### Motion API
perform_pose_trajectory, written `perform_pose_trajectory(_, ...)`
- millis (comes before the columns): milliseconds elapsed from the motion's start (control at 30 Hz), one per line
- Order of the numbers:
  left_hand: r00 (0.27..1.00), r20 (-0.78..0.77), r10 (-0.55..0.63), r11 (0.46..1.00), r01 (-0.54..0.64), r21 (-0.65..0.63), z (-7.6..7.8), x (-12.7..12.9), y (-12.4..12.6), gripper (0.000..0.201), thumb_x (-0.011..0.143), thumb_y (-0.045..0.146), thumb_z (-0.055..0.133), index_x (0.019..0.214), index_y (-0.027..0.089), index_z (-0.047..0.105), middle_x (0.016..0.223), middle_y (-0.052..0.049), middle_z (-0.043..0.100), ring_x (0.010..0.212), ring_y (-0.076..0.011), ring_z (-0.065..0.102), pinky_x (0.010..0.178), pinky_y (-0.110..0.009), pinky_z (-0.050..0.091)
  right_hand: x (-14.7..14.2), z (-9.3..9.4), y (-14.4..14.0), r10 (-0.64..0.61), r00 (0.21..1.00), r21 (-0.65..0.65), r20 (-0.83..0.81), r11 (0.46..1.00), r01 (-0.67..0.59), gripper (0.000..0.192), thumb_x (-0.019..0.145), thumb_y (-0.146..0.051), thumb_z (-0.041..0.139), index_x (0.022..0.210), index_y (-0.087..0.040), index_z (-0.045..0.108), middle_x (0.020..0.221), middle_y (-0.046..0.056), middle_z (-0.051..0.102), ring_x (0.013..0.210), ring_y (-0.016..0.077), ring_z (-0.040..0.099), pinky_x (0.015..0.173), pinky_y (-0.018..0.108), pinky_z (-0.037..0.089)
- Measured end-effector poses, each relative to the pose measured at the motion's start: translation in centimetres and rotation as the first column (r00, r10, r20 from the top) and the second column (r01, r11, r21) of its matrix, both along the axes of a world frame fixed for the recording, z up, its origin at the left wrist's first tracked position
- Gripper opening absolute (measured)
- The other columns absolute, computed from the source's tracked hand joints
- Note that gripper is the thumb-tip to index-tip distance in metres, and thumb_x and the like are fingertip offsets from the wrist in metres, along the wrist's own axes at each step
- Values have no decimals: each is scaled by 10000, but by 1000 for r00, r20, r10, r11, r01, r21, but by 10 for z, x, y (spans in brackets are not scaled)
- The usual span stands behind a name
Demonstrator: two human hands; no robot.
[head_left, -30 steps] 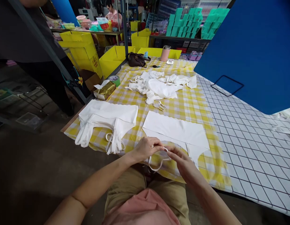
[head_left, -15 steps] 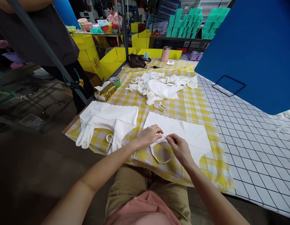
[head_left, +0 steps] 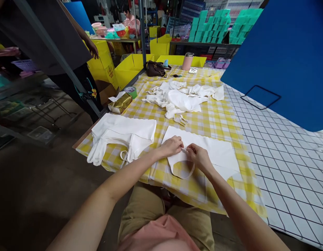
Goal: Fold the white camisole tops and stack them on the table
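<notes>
A white camisole (head_left: 216, 150) lies flat on the yellow checked cloth in front of me. My left hand (head_left: 174, 145) rests over its upper middle, fingertips pinched on a thin white strap. Close beside it, my right hand (head_left: 199, 156) pinches the same strap between thumb and forefinger. The strap (head_left: 182, 177) loops down toward the table's near edge. What exactly lies between the fingertips is too small to make out. To the left sits a neat stack of white camisoles (head_left: 124, 126), their straps hanging toward me.
Loose white garments (head_left: 179, 101) lie heaped farther back. Left of them are a gold packet (head_left: 121, 103) and a roll of green tape (head_left: 131, 92). A dark handbag (head_left: 155, 69) and a pink flask (head_left: 187, 61) stand behind. A blue board (head_left: 286, 66) leans at right. A person (head_left: 48, 38) stands left.
My fingertips have come a little closer together on the strap. The standing person's arm and hand now hang in view. The whole view has shifted slightly.
</notes>
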State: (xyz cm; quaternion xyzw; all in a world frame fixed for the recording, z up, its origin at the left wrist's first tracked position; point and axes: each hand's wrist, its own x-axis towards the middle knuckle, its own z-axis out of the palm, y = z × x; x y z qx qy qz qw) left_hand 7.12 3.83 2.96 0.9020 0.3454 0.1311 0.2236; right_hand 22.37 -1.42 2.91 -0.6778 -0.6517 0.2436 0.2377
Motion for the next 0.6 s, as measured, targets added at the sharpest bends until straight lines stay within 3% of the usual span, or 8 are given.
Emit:
perform_pose_trajectory(200,998,56,17,993,-10,-114,2,1,9,145,788,155,508,795,139,651,874,-54,592,816,-160,551,773,-260,447,0,2,9,167,926,36,338,981,-190,238,843,-151,352,764,-167,576,817,81,618,696,165,536,601,251,333)
perform_pose_trajectory(600,1000,-3,-31,995,31,-94,0,4,16,170,795,183,497,769,121,652,854,-71,593,761,-163,551,693,-254,434,-1,10,17,280,777,-81,564,955,-285,241,839,-29,366,843,-144,579,873,84,587,618,136,524,533,264,253)
